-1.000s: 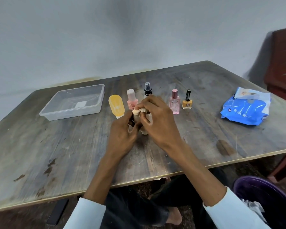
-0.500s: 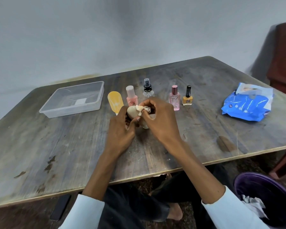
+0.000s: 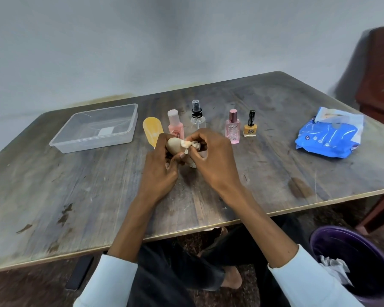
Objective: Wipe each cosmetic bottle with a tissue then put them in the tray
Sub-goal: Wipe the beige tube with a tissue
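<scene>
My left hand (image 3: 159, 171) grips a beige tube-shaped cosmetic bottle (image 3: 173, 146) above the table's middle. My right hand (image 3: 215, 160) pinches a crumpled tissue (image 3: 187, 145) against that bottle's side. Behind the hands stand a yellow tube (image 3: 152, 129), a pink bottle (image 3: 175, 126), a clear spray bottle (image 3: 197, 115), a pink perfume bottle (image 3: 232, 127) and an orange nail polish (image 3: 250, 126). A clear plastic tray (image 3: 75, 145) sits at the back left with only a white label in it.
A blue tissue pack (image 3: 328, 136) lies at the right of the wooden table (image 3: 75, 196). A purple bin (image 3: 350, 262) with used tissue stands on the floor at the lower right. A dark red chair (image 3: 381, 74) is at the far right.
The beige bottle has tilted so its rounded end shows between the hands, and the tissue has shifted over it. Both hands stay close together at the table's middle.
</scene>
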